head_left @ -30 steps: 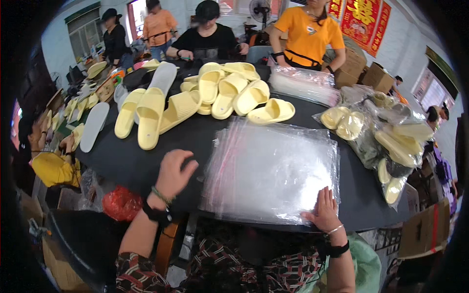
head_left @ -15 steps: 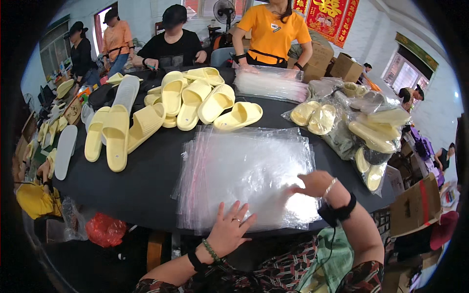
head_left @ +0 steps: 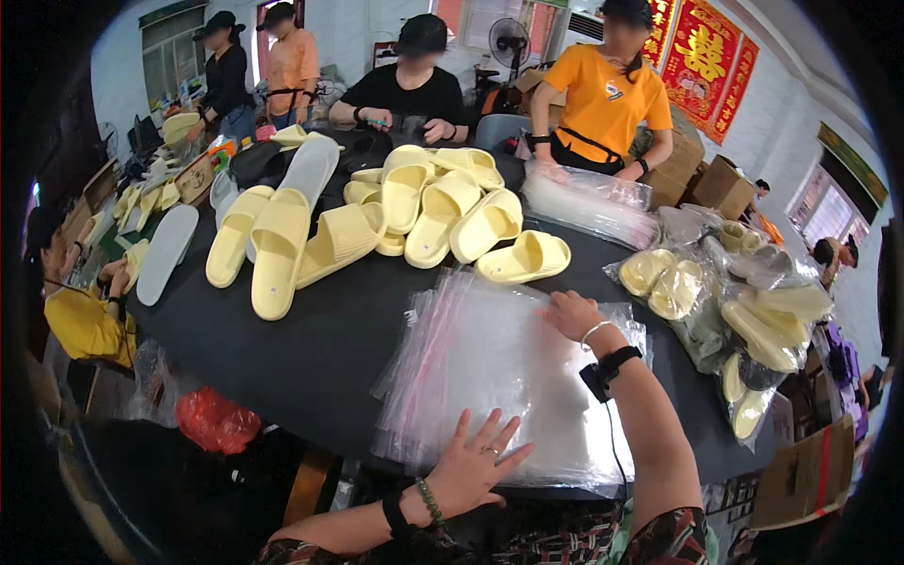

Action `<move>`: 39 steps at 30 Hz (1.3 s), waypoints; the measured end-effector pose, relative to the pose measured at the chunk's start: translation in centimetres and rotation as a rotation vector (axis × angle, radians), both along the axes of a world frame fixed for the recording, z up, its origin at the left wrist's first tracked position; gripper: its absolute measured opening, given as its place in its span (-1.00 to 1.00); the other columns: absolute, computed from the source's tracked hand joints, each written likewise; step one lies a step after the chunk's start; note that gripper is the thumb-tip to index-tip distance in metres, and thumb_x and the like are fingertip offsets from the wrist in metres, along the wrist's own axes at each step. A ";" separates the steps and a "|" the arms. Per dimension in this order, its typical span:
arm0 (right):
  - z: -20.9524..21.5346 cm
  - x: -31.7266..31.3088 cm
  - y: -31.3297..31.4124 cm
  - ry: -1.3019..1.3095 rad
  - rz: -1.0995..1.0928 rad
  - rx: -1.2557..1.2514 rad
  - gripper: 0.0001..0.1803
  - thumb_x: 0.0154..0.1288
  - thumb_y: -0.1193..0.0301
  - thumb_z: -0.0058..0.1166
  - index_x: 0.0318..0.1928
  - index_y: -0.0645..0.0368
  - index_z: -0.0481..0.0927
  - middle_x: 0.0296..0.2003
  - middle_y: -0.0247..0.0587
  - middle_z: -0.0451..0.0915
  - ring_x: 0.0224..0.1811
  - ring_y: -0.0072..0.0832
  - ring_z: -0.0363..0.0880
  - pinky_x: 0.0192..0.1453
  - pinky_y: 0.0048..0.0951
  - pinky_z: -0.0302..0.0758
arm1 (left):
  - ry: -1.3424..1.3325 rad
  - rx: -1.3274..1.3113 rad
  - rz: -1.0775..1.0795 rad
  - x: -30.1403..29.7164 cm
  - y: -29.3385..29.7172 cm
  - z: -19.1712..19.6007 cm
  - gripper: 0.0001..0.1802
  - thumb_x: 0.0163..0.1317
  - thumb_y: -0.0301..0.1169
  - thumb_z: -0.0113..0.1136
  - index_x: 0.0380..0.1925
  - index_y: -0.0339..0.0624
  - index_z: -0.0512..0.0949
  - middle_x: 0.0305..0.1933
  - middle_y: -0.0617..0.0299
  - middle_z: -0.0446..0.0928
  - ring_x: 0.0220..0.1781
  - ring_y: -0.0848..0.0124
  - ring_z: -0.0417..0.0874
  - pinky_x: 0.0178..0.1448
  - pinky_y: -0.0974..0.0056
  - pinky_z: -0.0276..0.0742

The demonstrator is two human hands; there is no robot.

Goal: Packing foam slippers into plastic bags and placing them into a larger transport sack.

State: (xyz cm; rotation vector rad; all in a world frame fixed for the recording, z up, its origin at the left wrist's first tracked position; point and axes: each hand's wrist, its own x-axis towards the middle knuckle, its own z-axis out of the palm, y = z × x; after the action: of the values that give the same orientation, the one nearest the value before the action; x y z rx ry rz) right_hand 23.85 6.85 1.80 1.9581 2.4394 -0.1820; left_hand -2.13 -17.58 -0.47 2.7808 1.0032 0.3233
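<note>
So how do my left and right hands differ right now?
Your left hand is over the near edge of the clear bags, fingers spread; your right hand is at their far edge, fingers closer together. The left wears green beads; the right, a pale bangle. Both wrists carry black bands.

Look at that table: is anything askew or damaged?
The stack of clear bags looks askew: its left edges fan out unevenly instead of lining up. The yellow slippers beyond lie in a loose heap. No damage shows.
</note>
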 end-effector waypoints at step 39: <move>-4.8 1.4 -27.7 -0.005 0.001 0.318 -0.26 0.38 -0.21 -0.15 0.45 -0.18 0.27 0.49 0.00 0.14 0.53 0.13 -0.01 0.51 0.15 -0.02 | -0.112 0.218 -0.001 -1.3 1.3 -2.7 0.02 -0.09 0.28 0.37 0.41 0.27 0.30 0.56 0.02 0.07 0.58 -0.12 -0.01 0.51 -0.40 -0.13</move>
State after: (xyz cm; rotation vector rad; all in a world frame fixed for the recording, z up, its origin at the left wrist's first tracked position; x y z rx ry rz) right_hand 25.27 -20.87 -3.05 2.0629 2.6009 0.2258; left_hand -3.45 -16.25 -3.13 2.9140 0.9942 0.6154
